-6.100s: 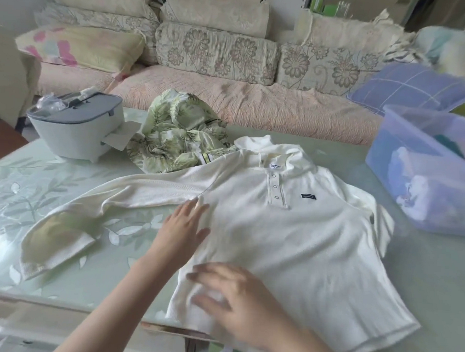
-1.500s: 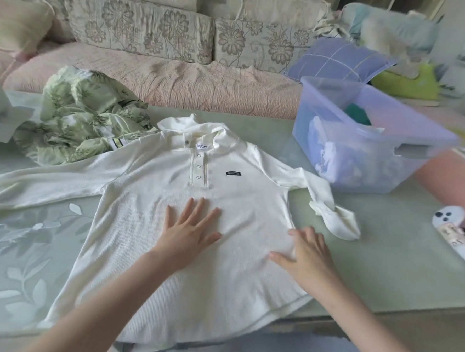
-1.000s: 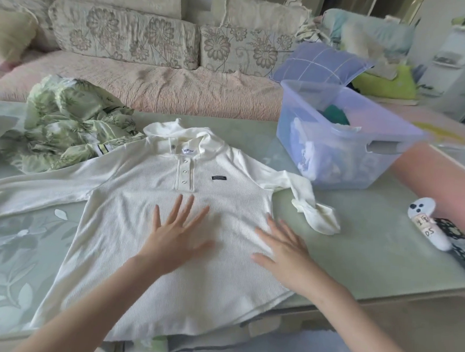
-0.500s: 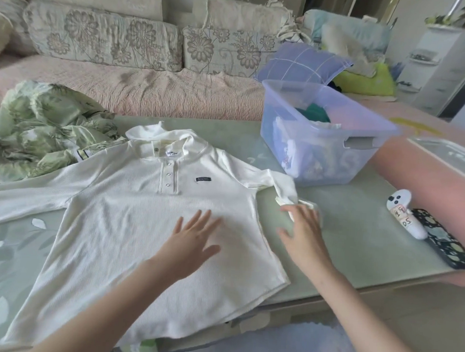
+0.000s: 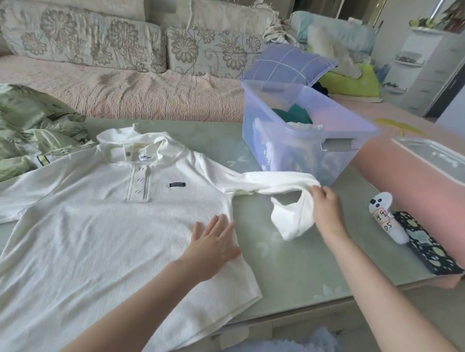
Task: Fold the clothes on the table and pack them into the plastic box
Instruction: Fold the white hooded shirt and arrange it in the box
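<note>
Green leaf-print fabric (image 5: 24, 133) lies crumpled well left of your left grip (image 5: 213, 245), which rests released, fingers straight, flat on the white ribbed long-sleeved shirt (image 5: 100, 222) spread on the pale green glass worktop (image 5: 302, 267). Your right grip (image 5: 326, 208) is grasping the shirt's sleeve (image 5: 274, 179), lifted off the worktop. The translucent blue plastic box (image 5: 343, 132) stands just beyond it.

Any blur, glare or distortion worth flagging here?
Head view: wide-angle bending toward the edges; plastic box rim and pink surface at right smeared; white shirt bright, ribbing legible; mild sheen on table; left hand and right hand fairly sharp.
</note>
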### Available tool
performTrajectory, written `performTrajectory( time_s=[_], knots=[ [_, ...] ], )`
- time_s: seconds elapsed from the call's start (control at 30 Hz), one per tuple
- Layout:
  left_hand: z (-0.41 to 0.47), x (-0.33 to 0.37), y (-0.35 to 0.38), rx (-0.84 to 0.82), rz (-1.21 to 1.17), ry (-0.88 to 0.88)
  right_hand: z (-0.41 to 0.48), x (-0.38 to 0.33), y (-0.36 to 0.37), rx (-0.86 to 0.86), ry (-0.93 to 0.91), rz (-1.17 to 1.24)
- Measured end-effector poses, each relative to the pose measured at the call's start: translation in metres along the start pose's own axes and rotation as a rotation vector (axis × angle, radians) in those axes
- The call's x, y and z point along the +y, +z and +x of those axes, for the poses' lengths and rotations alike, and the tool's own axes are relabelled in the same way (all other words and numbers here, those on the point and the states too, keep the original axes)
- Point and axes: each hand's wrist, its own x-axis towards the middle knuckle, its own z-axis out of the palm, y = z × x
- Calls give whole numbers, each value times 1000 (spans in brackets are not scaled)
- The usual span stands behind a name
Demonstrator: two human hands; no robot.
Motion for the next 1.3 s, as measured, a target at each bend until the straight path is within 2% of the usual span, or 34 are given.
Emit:
performTrajectory(
  time_s=[0.03, 0.07, 0.13, 0.2, 0.23, 0.3, 0.37, 0.5, 0.63, 0.7, 0.83, 0.9, 1.03, 1.1, 1.17, 1.23, 1.3],
  knots=[
    [1, 1, -3, 11, -24, -11, 10, -2, -4, -43, 69, -45],
    [4, 2, -5, 32, -59, -23, 18, -2, -10, -122, 135, -190],
    [10, 3, -9, 90, -103, -36, 25, 2, -18, -283, 220, -649],
    [18, 3, -10, 125, -78, -33, 24, 9, -22, -226, 133, -978],
    [23, 4, -9, 134, -59, -34, 21, 12, -22, -137, 31, -1017],
    [36, 5, -9, 152, -46, -37, 19, 15, -15, 35, -197, -953],
    [52, 7, -9, 195, -44, -32, 21, 14, -2, 63, -305, -828],
    [81, 9, -10, 275, -26, -39, 28, 14, 31, -134, -204, -699],
    [97, 6, -8, 365, 40, -103, 46, 34, 52, -132, -81, -664],
    [103, 3, -10, 405, 101, -107, 50, 40, 54, -49, -80, -635],
    [109, -5, -13, 425, 163, -62, 55, 45, 49, 281, -138, -609],
    [108, -9, -12, 430, 157, -12, 60, 47, 48, 348, -174, -642],
    [101, -16, -8, 460, 49, 29, 62, 49, 55, 302, -229, -661],
    [99, -18, -5, 456, 40, 20, 53, 44, 60, 303, -327, -556],
    [100, -20, -4, 461, 29, 4, 37, 38, 65, 184, -459, -451],
    [100, -19, -4, 472, 14, -9, 27, 40, 70, 6, -576, -519],
    [99, -18, -4, 481, -14, -11, 26, 45, 65, -103, -572, -607]
  ],
)
